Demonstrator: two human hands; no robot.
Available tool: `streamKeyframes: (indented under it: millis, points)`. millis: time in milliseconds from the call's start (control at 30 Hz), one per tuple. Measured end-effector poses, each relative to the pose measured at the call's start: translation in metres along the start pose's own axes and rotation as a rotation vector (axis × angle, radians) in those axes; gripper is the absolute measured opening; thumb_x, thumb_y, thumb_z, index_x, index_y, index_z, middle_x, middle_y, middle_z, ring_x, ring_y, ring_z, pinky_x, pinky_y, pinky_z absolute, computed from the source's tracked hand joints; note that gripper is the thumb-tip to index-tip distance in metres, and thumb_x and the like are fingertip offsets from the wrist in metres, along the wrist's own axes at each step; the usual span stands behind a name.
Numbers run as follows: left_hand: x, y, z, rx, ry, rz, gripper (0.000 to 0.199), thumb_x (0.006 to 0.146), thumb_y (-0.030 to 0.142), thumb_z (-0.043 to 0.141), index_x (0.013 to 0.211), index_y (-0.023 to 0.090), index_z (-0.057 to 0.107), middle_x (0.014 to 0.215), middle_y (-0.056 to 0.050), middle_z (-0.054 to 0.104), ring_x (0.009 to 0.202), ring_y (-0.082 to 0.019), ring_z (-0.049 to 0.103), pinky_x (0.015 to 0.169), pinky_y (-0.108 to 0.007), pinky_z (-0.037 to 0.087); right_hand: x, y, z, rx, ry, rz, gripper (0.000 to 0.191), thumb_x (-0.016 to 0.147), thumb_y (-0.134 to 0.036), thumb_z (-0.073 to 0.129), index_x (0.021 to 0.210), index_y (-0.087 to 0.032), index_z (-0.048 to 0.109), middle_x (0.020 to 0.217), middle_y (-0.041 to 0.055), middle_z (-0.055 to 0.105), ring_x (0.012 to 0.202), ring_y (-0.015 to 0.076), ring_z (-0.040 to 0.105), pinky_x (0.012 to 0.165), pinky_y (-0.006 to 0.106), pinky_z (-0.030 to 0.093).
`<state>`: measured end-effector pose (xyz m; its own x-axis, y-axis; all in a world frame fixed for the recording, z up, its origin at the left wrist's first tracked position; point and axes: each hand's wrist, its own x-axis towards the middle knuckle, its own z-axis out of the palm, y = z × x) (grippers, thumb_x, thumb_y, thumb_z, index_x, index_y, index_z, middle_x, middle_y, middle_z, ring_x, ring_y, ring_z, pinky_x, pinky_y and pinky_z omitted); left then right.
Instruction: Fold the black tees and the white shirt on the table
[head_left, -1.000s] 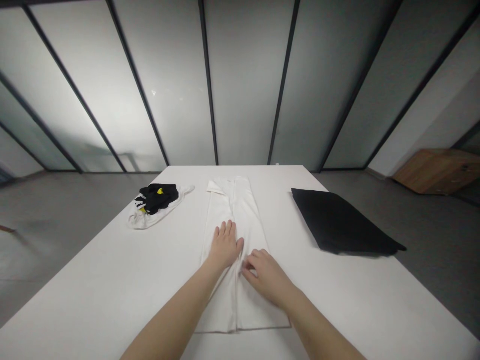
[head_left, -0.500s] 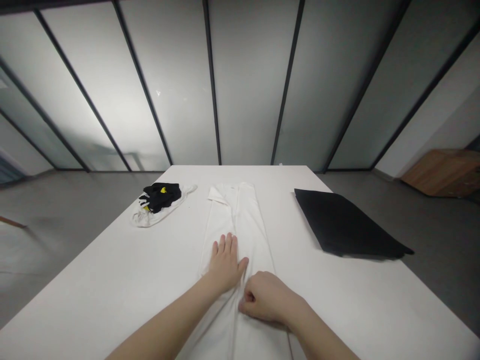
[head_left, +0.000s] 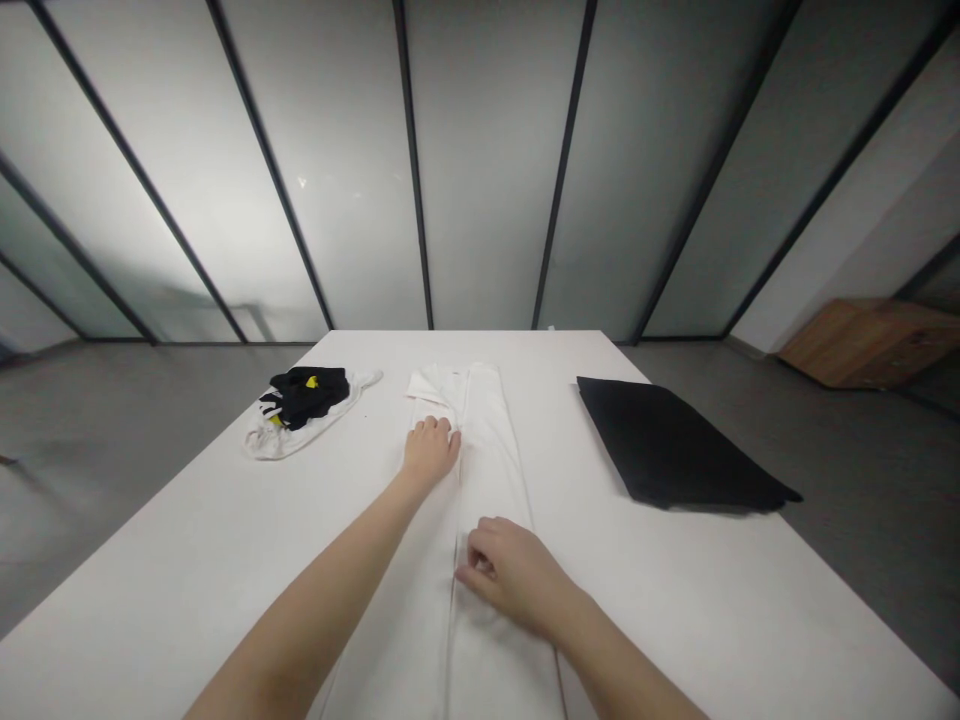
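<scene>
A white short-sleeved shirt (head_left: 487,470) lies lengthwise on the table, folded in so that a long seam runs down its middle. One sleeve is laid over near the far end. My left hand (head_left: 433,447) is at the upper part of the shirt, fingers curled down and thumb at the middle seam, closed on the cloth. Nearer to me, my right hand (head_left: 514,570) is closed, with thumb and fingers bent together at the same seam. The fingertips of both hands are partly hidden.
On the white table (head_left: 247,560), a black garment with yellow and white parts (head_left: 306,396) rests on a bunched white cloth (head_left: 279,440) at the left. A flat black sheet (head_left: 675,445) lies at the right, jutting past the edge. Frosted glass panels (head_left: 487,180) stand behind.
My left hand has moved away from me up the shirt, from lying flat with fingers stretched to curled. My right hand stays low by the seam, slightly farther forward. The view has turned slightly right.
</scene>
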<state>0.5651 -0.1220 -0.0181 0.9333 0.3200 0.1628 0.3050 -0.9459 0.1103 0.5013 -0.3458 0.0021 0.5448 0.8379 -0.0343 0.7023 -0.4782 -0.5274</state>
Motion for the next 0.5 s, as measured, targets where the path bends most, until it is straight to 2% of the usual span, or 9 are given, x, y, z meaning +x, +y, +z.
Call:
streamKeyframes:
  millis: [33,100,167,200,233,300,400,500]
  points:
    - [-0.004,-0.003,0.004,-0.007,0.017,0.013,0.039,0.107,0.042,0.041,0.121,0.017,0.068,0.125,-0.017,0.069,0.119,-0.030,0.064,0.102,-0.043,0.050,0.000,-0.001,0.001,0.031,0.019,-0.028,0.016,0.095,-0.039,0.072,0.098,-0.023,0.075,0.102,0.0058,0.072,0.098,0.0221,0.064,0.085,0.031,0.045]
    - [-0.016,-0.009,0.015,-0.025,0.046,0.066,0.038,0.106,0.039,0.045,0.129,0.017,0.066,0.137,-0.017,0.066,0.128,-0.029,0.060,0.110,-0.042,0.047,-0.001,-0.003,0.006,0.075,0.018,-0.091,0.033,0.092,-0.042,0.078,0.120,-0.026,0.073,0.131,0.0093,0.068,0.124,0.0269,0.059,0.104,0.037,0.044]
    - [-0.031,-0.014,0.026,-0.027,0.066,0.109,0.041,0.105,0.037,0.047,0.137,0.016,0.062,0.151,-0.017,0.059,0.142,-0.030,0.052,0.118,-0.043,0.041,-0.004,-0.004,0.014,0.093,-0.041,-0.135,0.058,0.089,-0.049,0.081,0.141,-0.031,0.065,0.161,0.0113,0.049,0.149,0.0334,0.041,0.121,0.046,0.033]
    - [-0.038,-0.016,0.030,-0.019,0.065,0.117,0.043,0.105,0.037,0.048,0.141,0.016,0.060,0.156,-0.017,0.055,0.146,-0.031,0.048,0.121,-0.044,0.038,-0.005,-0.005,0.018,0.093,-0.088,-0.147,0.067,0.088,-0.051,0.081,0.149,-0.033,0.060,0.169,0.0111,0.038,0.157,0.0362,0.030,0.126,0.050,0.026]
    - [-0.045,-0.017,0.032,-0.007,0.056,0.115,0.045,0.105,0.037,0.047,0.143,0.016,0.059,0.159,-0.017,0.053,0.150,-0.032,0.045,0.123,-0.046,0.036,-0.007,-0.005,0.022,0.091,-0.137,-0.154,0.072,0.089,-0.053,0.081,0.153,-0.034,0.056,0.174,0.0106,0.030,0.161,0.0381,0.021,0.129,0.054,0.020]
    - [-0.057,-0.019,0.033,0.021,0.029,0.108,0.049,0.105,0.038,0.045,0.148,0.017,0.056,0.164,-0.016,0.048,0.153,-0.032,0.042,0.124,-0.048,0.035,-0.010,-0.007,0.026,0.096,-0.220,-0.169,0.075,0.090,-0.054,0.078,0.157,-0.036,0.052,0.177,0.0100,0.023,0.163,0.0401,0.014,0.130,0.057,0.016]
    - [-0.073,-0.021,0.031,0.049,0.006,0.100,0.054,0.106,0.040,0.042,0.154,0.017,0.052,0.169,-0.016,0.042,0.156,-0.034,0.037,0.124,-0.050,0.035,-0.016,-0.011,0.026,0.123,-0.291,-0.210,0.079,0.088,-0.055,0.079,0.159,-0.037,0.049,0.178,0.0094,0.019,0.163,0.0420,0.013,0.129,0.058,0.018]
    - [-0.082,-0.024,0.030,0.057,-0.003,0.117,0.059,0.107,0.043,0.040,0.158,0.015,0.048,0.168,-0.017,0.042,0.156,-0.036,0.038,0.125,-0.052,0.034,-0.019,-0.016,0.023,0.146,-0.330,-0.244,0.082,0.086,-0.057,0.081,0.159,-0.037,0.050,0.178,0.0091,0.018,0.162,0.0436,0.015,0.128,0.059,0.018]
